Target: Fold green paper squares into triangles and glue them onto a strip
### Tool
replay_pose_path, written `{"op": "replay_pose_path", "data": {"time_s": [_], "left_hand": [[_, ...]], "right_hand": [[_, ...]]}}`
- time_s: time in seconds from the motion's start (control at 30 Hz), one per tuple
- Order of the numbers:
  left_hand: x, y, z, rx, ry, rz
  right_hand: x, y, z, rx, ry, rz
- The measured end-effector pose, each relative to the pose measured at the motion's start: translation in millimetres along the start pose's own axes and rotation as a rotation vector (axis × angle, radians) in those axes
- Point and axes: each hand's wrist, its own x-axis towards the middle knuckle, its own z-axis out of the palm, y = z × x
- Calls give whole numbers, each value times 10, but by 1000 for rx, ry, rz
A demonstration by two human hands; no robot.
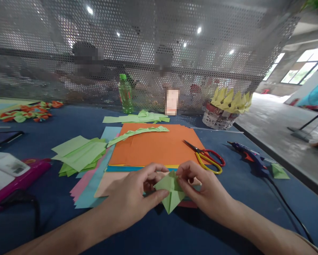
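Note:
A folded piece of light green paper, creased and pointed at its corners, is held up between both hands. My left hand pinches its left side, thumb in front. On the other side, my right hand is closed on its upper right edge. Under and behind the hands lies a stack of coloured sheets, with orange paper on top. Scissors with red and yellow handles rest on the right of that stack. A strip of folded green paper lies across the orange sheet.
Loose green sheets lie left of the stack. A glue gun with a cord is at right, near a folded green piece. Farther back stand a green bottle and a basket with yellow paper points, before a perforated metal screen.

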Motion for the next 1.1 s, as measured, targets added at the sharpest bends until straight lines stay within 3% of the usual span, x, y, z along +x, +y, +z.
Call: {"op": "replay_pose_path", "data": {"time_s": [0.2, 0.33, 0.53, 0.83, 1.1], "left_hand": [[20, -77, 12, 84, 59, 13], [49, -164, 50, 351, 125, 104], [93, -221, 62, 570, 107, 292], [150, -198, 30, 596, 69, 354], [37, -88, -41, 736, 187, 594]], "right_hand": [[12, -59, -24, -162, 34, -163], [8, -49, -5, -239, -141, -230], [20, 36, 31, -310, -196, -175], [8, 18, 16, -315, -210, -151], [5, 28, 28, -232, -134, -44]]}}
